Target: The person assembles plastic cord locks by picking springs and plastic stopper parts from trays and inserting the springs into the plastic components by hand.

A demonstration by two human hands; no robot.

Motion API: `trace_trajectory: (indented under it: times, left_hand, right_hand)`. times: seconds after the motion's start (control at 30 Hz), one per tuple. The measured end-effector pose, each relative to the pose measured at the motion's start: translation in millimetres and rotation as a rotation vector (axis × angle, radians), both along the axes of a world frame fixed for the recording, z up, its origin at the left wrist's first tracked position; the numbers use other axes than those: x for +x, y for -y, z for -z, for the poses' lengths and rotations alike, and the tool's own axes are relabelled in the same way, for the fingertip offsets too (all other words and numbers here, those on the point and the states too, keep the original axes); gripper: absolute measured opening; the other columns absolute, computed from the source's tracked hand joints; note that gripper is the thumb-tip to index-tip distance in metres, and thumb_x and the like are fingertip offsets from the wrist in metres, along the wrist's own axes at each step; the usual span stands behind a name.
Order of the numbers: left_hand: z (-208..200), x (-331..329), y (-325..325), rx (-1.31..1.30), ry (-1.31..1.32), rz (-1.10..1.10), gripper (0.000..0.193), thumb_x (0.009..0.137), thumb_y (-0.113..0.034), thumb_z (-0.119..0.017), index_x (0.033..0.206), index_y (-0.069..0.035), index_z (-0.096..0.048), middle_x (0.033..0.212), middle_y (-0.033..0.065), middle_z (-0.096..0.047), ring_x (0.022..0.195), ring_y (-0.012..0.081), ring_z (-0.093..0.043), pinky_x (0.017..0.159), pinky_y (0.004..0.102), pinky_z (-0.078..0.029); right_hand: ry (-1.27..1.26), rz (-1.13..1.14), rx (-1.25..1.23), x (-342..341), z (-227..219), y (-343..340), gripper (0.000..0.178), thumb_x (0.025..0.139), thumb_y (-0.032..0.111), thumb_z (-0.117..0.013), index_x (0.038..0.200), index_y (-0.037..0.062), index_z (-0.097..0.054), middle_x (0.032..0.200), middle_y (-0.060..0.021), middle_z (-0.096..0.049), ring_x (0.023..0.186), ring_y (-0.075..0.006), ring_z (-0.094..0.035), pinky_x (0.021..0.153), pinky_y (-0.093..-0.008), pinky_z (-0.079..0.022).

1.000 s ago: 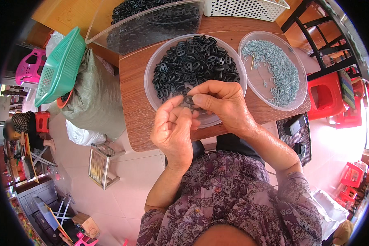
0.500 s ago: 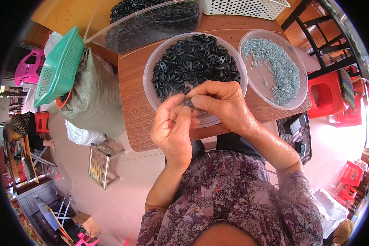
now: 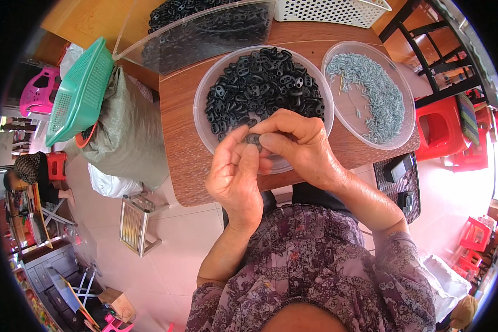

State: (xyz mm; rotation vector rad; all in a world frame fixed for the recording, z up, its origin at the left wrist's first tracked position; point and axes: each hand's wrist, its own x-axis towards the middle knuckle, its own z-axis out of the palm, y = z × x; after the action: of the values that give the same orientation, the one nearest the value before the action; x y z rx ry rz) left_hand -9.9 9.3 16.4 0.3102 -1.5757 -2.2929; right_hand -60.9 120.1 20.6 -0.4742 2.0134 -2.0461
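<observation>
Between the fingertips of both hands is a small dark oval plastic piece with holes [image 3: 253,139]. My left hand [image 3: 235,177] pinches it from the left, thumb against its lower side. From the right, the thumb and forefinger of my right hand [image 3: 301,146] close at its other end; whether they also hold a tiny part there is hidden. Below the hands, a round clear tub [image 3: 200,113] holds a heap of similar black pieces. To its right stands a second round clear tub [image 3: 355,119] with many tiny pale blue-grey screw-like parts, mostly along its far and right sides.
Behind the tubs are a clear bin [image 3: 205,41] of black pieces and a white perforated basket [image 3: 332,14]. The wooden table [image 3: 180,160] has a rounded front edge. At left are a green basket [image 3: 77,94], a sack [image 3: 130,133] and a metal-framed stool [image 3: 137,224]; red stools [image 3: 440,130] stand at right.
Both hands stay almost in place, with only a slight shift of the fingers. The dark piece between them is a little more exposed now.
</observation>
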Motion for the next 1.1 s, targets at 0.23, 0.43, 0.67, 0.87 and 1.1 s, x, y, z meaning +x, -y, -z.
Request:
trace_trajectory:
  times: [0.23, 0.43, 0.67, 0.87, 1.1]
  left_hand:
    - [0.2, 0.6, -1.3, -0.016, 0.011, 0.000, 0.027, 0.086, -0.001, -0.054, 0.111, 0.010, -0.053, 0.073, 0.0077, -0.059, 0.056, 0.0126, -0.055, 0.052, 0.0226, -0.046]
    - [2.2, 2.9, -0.5, -0.029, -0.009, 0.004, 0.024, 0.088, 0.001, -0.050, 0.110, 0.008, -0.054, 0.077, 0.0072, -0.061, 0.061, 0.0092, -0.056, 0.058, 0.0198, -0.047]
    - [2.9, 5.0, -4.4, -0.047, -0.018, -0.016, 0.026, 0.089, 0.000, -0.050, 0.113, 0.008, -0.053, 0.079, 0.0074, -0.061, 0.064, 0.0095, -0.057, 0.061, 0.0210, -0.049]
    - [-3.4, 4.9, -6.6, -0.057, -0.011, -0.051, 0.027, 0.087, -0.002, -0.053, 0.113, 0.008, -0.054, 0.081, 0.0039, -0.057, 0.068, 0.0068, -0.053, 0.062, 0.0180, -0.044]
    - [0.3, 6.4, -3.5, 0.061, 0.009, -0.048, 0.027, 0.088, 0.000, -0.049, 0.113, 0.010, -0.053, 0.092, 0.0068, -0.059, 0.071, 0.0058, -0.052, 0.063, 0.0173, -0.044]
  right_hand:
    - [-0.095, 0.067, -0.016, 4.7, 2.8, 1.9, 0.012, 0.078, -0.001, -0.058, 0.089, -0.0039, -0.062, 0.079, -0.0088, -0.055, 0.070, -0.0138, -0.056, 0.061, -0.0261, -0.046]
    - [0.064, 0.111, -0.112, 14.1, 0.7, 6.9, 0.011, 0.081, -0.001, -0.057, 0.092, -0.0044, -0.058, 0.081, -0.0066, -0.054, 0.062, -0.0096, -0.055, 0.053, -0.0235, -0.046]
    - [-0.155, 0.167, -0.006, 14.3, 9.4, 4.1, 0.012, 0.080, 0.000, -0.059, 0.091, -0.0039, -0.059, 0.080, -0.0090, -0.056, 0.071, -0.0147, -0.056, 0.061, -0.0271, -0.046]
    - [-0.358, 0.153, 0.171, 16.0, -0.3, 1.9, 0.019, 0.073, 0.000, -0.063, 0.091, -0.0028, -0.060, 0.079, -0.0118, -0.057, 0.074, -0.0245, -0.054, 0.064, -0.0319, -0.046]
    - [-0.512, 0.142, 0.208, 13.1, 5.8, 0.4, 0.027, 0.068, 0.000, -0.065, 0.093, -0.0040, -0.059, 0.081, -0.0129, -0.057, 0.073, -0.0275, -0.053, 0.064, -0.0343, -0.046]
